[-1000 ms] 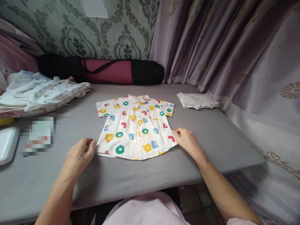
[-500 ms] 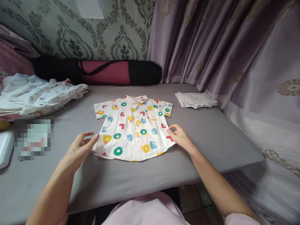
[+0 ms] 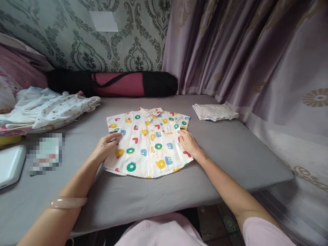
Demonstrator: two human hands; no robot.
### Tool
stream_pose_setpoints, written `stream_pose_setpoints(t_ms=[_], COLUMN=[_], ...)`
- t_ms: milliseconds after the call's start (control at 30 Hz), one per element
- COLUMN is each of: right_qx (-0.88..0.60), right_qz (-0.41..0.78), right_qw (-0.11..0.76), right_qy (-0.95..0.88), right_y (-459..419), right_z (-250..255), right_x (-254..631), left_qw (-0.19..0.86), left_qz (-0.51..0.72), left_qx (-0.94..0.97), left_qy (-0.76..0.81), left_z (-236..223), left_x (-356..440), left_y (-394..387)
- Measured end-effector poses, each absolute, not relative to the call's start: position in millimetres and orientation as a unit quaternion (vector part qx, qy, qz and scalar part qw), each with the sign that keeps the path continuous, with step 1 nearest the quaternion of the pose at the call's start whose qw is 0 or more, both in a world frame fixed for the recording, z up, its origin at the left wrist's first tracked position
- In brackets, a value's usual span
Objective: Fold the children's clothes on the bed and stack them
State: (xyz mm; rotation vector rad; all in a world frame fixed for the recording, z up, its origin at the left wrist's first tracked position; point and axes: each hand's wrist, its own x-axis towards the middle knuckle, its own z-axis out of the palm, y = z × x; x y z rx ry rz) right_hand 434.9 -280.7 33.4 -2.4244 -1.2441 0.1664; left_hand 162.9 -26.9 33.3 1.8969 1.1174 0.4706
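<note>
A small white short-sleeved shirt (image 3: 148, 143) with red, yellow, green and blue shapes lies flat, front up, in the middle of a grey padded surface (image 3: 230, 150). My left hand (image 3: 107, 147) rests on the shirt's left side below the sleeve, fingers stretched flat. On the shirt's right side, below the other sleeve, lies my right hand (image 3: 188, 143), fingers also laid out flat. Neither hand holds anything.
A folded pale cloth (image 3: 215, 111) sits at the right back. A heap of white clothes (image 3: 48, 109) lies at the left. A red and black roll bag (image 3: 115, 83) lines the wall. A white case (image 3: 10, 164) is at the left edge. Purple curtains (image 3: 256, 68) hang at the right.
Both hands have slid up from the shirt's lower corners along its sides to just below the sleeves. The shirt stays flat.
</note>
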Motion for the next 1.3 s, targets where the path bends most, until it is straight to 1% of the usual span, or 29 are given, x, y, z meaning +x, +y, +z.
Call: stream_pose_setpoints(t_ms=[67,133,200,267,400,467,533,600,667,767,933,1133,1300], right_qx=[-0.877,-0.882,-0.881,-0.878,-0.901,-0.901,-0.868,-0.822,-0.811,-0.821,-0.79,-0.722,-0.653], right_qz=[0.047,0.047,0.047,0.049,0.029,-0.013,-0.028,0.013,0.075,0.106,0.118,0.137,0.145], right_qw=[0.109,0.042,0.01,-0.005,-0.038,-0.022,0.033,0.087,0.103,0.098,0.102,0.109,0.127], right_qy=[-0.465,-0.467,-0.471,-0.476,-0.432,-0.433,-0.494,-0.563,-0.571,-0.552,-0.594,-0.669,-0.732], right_y=[-283,-284,-284,-286,-290,-282,-262,-235,-210,-196,-227,-276,-316], right_z=[39,43,45,48,60,65,64,57,46,28,22,32,45], right_x=[427,422,420,419,416,414,412,409,404,396,376,337,305], left_qw=[0.351,0.274,0.224,0.196,0.123,0.067,0.039,0.084,0.131,0.126,0.099,0.092,0.094], left_qz=[0.188,0.186,0.176,0.149,0.104,0.119,0.152,0.16,0.121,0.072,0.057,0.026,0.016], left_qx=[0.818,0.87,0.9,0.914,0.915,0.913,0.927,0.951,0.969,0.973,0.976,0.979,0.987], left_qy=[0.415,0.365,0.33,0.323,0.371,0.385,0.34,0.25,0.173,0.177,0.183,0.179,0.13], left_z=[25,19,16,16,23,28,33,34,28,10,-6,3,12], left_x=[161,159,155,148,134,140,160,188,215,234,225,216,180], left_y=[-24,-25,-28,-30,-23,-19,-19,-25,-35,-48,-49,-59,-91])
